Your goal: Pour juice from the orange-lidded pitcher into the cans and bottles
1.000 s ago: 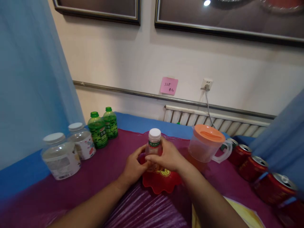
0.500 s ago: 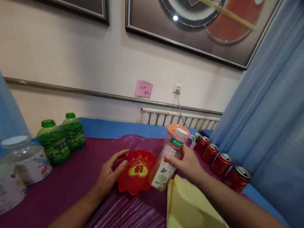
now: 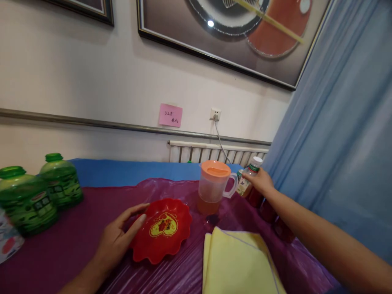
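At the right, my right hand (image 3: 260,180) is wrapped round the upper part of a clear plastic drink bottle (image 3: 244,185) with a white cap and green neck band. The bottle stands nearly upright by the cans, its lower part partly hidden. On the left, my left hand (image 3: 118,234) grips the rim of a red scalloped plate (image 3: 177,239), thumb over the edge. A yellow heart design marks the plate's middle. Between the hands stands a clear pitcher (image 3: 211,190) with an orange lid and amber liquid inside.
A folded yellow cloth (image 3: 237,261) lies in front on the purple table cover (image 3: 101,204). Red cans (image 3: 283,229) line the right side, partly behind my forearm. Two green bottles (image 3: 59,183) and part of a white-labelled jar (image 3: 9,241) stand left. A blue curtain (image 3: 343,143) hangs right.
My right hand has carried the drink bottle from in front of the pitcher to the far right, beside the cans. My left hand stays at the plate; the view has turned slightly right.
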Motion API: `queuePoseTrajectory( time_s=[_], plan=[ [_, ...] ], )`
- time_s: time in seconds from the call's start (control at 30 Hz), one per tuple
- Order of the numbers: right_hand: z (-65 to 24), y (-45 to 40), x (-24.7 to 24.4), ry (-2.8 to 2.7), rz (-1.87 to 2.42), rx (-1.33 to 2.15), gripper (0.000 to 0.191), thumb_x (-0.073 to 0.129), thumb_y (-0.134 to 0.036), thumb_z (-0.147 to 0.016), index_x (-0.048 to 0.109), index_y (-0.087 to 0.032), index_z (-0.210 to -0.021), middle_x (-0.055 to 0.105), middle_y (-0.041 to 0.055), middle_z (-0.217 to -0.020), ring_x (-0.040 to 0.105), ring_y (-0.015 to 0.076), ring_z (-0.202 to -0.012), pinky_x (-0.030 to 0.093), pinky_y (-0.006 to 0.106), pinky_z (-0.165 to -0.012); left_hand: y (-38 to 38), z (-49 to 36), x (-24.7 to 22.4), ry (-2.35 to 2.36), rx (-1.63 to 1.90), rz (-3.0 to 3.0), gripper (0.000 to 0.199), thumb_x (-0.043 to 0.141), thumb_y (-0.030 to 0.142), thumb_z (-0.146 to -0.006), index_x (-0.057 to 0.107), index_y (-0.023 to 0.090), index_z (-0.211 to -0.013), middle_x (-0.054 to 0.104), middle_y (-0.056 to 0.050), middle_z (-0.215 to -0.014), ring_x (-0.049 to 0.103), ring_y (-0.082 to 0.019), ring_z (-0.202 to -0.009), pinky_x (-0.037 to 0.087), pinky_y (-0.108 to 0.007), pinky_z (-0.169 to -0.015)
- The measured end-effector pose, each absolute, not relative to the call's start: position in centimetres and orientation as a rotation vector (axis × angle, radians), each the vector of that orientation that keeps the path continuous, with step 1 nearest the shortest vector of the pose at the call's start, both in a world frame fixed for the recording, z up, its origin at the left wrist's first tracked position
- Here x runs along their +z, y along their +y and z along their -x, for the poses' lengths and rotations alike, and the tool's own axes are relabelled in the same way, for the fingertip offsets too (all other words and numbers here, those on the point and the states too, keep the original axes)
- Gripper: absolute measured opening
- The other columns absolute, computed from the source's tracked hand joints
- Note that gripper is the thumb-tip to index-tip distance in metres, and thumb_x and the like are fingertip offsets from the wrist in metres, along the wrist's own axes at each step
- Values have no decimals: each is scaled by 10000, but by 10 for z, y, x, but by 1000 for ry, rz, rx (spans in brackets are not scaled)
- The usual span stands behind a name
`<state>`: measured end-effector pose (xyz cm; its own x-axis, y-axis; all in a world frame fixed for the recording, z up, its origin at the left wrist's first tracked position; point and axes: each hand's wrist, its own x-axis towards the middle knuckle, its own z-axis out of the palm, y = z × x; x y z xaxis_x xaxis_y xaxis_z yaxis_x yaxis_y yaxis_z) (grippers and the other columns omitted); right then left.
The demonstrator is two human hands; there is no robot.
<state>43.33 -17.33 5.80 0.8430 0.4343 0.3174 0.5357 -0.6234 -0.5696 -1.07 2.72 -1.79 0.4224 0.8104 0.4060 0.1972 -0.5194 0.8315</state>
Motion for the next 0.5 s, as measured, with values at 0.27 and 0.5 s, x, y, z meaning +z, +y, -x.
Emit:
queuePoseTrajectory(
  time_s=[0.27, 0.5],
  plan=[
    [-465, -94, 34, -647, 2409, -147, 570, 739, -567, -794, 678, -123, -1147, 751, 200, -1096, 716, 333, -1039, 524, 344, -782, 19, 12, -12, 928, 1082, -1979, 474, 632, 665, -819, 748, 298, -1096, 783, -22, -1150, 717, -296, -1082, 562, -368, -974],
    [-475, -72, 14, -631, 2462, -95, 574, 739, -520, -814, 657, -113, -1211, 743, 209, -1138, 722, 316, -1055, 510, 304, -760, 20, 13, -15, 932, 1092, -2033, 480, 637, 671, -816, 763, 288, -1077, 788, -36, -1143, 719, -303, -1091, 564, -388, -988]
  ],
)
